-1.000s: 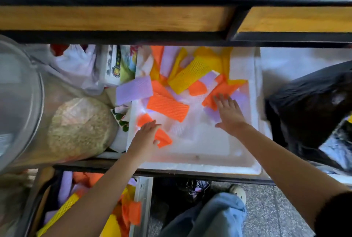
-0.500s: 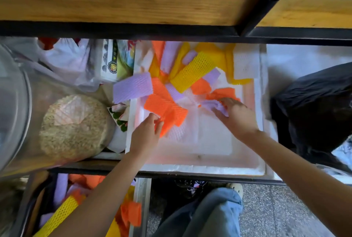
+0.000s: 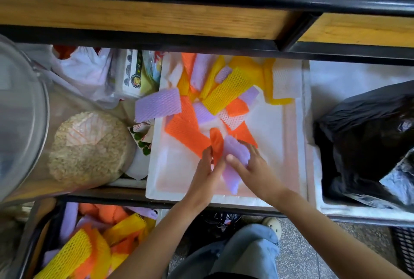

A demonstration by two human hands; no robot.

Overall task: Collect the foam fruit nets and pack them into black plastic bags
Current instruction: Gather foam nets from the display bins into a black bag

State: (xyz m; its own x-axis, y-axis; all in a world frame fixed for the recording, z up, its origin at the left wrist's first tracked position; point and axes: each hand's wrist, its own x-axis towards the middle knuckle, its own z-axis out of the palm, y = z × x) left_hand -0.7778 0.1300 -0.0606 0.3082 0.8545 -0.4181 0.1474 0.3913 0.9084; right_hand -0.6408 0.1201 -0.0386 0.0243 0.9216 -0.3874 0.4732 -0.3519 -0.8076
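Note:
A white foam tray (image 3: 289, 144) on the shelf holds several orange, yellow, purple and white foam fruit nets (image 3: 226, 92). Over the tray's near middle my hands meet. My left hand (image 3: 207, 172) holds an orange net (image 3: 216, 144) upright between thumb and fingers. My right hand (image 3: 251, 166) grips a purple net (image 3: 235, 155) whose end hangs down past the palm. A black plastic bag (image 3: 363, 144) sits open in a white box at the right. A wide orange net (image 3: 186, 128) lies just left of my hands.
A large clear jar of grain (image 3: 89, 148) lies on its side at the left, beside white bags and packets. Below the shelf at the left, a crate (image 3: 89, 245) holds more nets. A wooden shelf beam (image 3: 143, 18) runs overhead. My knee (image 3: 246, 254) is below.
Both hands gathered nets and drew toward each other and the tray's near edge. The left now holds an orange net and the right a purple one.

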